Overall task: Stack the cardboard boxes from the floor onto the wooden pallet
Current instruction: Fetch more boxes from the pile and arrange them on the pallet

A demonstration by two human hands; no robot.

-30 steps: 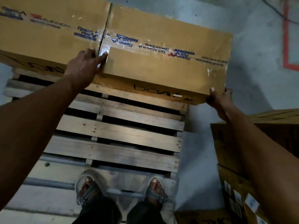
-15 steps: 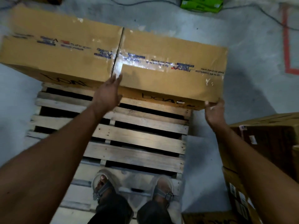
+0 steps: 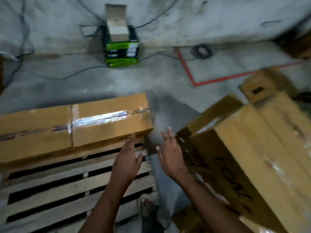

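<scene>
Two long taped cardboard boxes lie end to end along the far edge of the wooden pallet (image 3: 70, 180): the right box (image 3: 111, 123) and the left box (image 3: 33, 133). My left hand (image 3: 127, 158) hovers over the pallet just in front of the right box, fingers straight, holding nothing. My right hand (image 3: 170, 155) is open in the air over the floor gap, beside the corner of a tilted cardboard box (image 3: 249, 158) on the right. The frame is motion-blurred.
More cardboard boxes (image 3: 262, 88) are piled on the floor at the right. A green carton stack (image 3: 122, 52) with an open box on top stands on the concrete farther off. Black cables and red floor tape (image 3: 186, 69) cross the floor. My foot (image 3: 148, 207) stands by the pallet's right edge.
Both hands have let go of the right box on the pallet and pulled back, open. The view has swung right, toward the boxes on the floor.
</scene>
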